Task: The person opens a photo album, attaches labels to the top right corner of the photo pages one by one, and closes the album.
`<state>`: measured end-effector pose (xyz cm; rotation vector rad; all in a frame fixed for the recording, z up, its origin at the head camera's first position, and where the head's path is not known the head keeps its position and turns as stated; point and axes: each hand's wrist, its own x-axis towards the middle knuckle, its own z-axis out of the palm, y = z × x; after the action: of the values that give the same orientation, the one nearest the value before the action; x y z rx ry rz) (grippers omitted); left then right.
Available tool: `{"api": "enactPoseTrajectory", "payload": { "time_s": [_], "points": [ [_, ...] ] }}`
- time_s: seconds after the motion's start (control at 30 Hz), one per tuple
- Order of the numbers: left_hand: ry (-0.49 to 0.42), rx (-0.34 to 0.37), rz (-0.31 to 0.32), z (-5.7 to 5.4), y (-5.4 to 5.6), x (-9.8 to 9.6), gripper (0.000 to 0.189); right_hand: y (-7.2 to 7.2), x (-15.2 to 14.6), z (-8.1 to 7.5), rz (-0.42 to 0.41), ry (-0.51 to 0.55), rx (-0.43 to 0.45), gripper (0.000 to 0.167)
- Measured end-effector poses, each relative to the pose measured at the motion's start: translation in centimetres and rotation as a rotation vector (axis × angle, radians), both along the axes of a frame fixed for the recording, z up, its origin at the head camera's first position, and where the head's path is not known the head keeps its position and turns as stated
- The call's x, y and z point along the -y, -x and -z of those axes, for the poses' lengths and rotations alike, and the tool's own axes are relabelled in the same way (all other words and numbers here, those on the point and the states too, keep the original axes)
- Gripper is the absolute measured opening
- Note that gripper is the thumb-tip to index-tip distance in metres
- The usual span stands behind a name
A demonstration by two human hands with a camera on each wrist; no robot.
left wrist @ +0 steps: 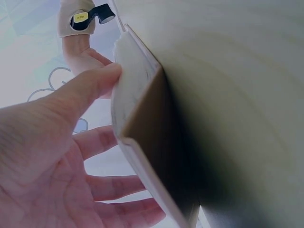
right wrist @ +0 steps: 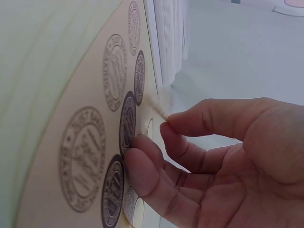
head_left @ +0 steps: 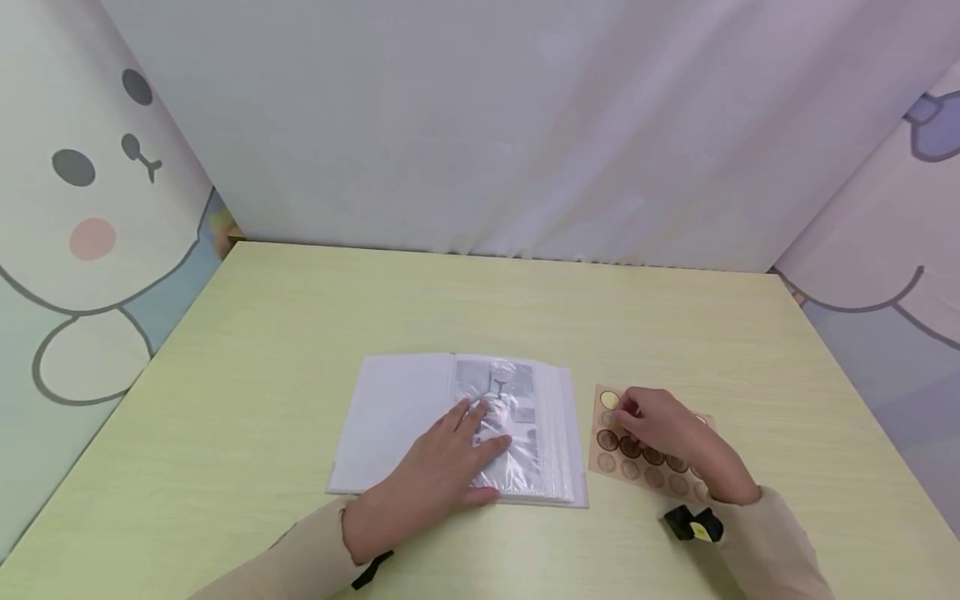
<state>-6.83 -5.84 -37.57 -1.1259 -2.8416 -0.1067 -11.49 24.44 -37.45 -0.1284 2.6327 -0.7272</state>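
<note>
A photo album (head_left: 408,417) lies open on the table, with a grey-and-white picture behind a clear sleeve on its right page. My left hand (head_left: 442,462) rests on that page with its fingers spread; in the left wrist view the thumb lies against the page edges (left wrist: 126,76). To the album's right lies a brown sheet of round stickers (head_left: 618,467), some dark and some pale. Over the sheet, my right hand (head_left: 660,425) pinches a small pale sticker (right wrist: 156,108) edge-on between thumb and index finger. Its other fingertips are right at the sheet's surface.
The light wooden table (head_left: 480,308) ends at a white curtain (head_left: 450,125) at the back. Printed cartoon cloths hang on the left and right sides. A black wrist camera (head_left: 693,523) is worn at the right cuff.
</note>
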Motion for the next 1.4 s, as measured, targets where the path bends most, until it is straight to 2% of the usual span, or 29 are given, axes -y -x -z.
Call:
{"api": "enactPoseTrajectory", "payload": {
  "time_s": [0.43,0.8,1.07,1.2,1.4],
  "points": [
    [0.001,0.004,0.002,-0.1,0.0,0.1,0.055,0.0,-0.1,-0.5,-0.033,-0.002,-0.026,0.016],
    [0.006,0.009,0.018,-0.2,0.0,0.0,0.054,0.2,-0.3,-1.2,-0.051,0.022,0.001,0.018],
    [-0.011,-0.012,0.021,-0.2,0.1,0.1,0.055,1.6,1.2,-2.8,-0.09,0.099,-0.001,0.019],
    [-0.017,-0.02,0.024,-0.3,0.0,0.1,0.054,2.6,2.8,-3.4,-0.108,0.113,-0.038,0.019],
    [0.005,0.015,0.014,-0.3,0.0,0.0,0.055,3.9,5.2,-3.5,-0.136,0.137,-0.102,0.017]
  ]
}}
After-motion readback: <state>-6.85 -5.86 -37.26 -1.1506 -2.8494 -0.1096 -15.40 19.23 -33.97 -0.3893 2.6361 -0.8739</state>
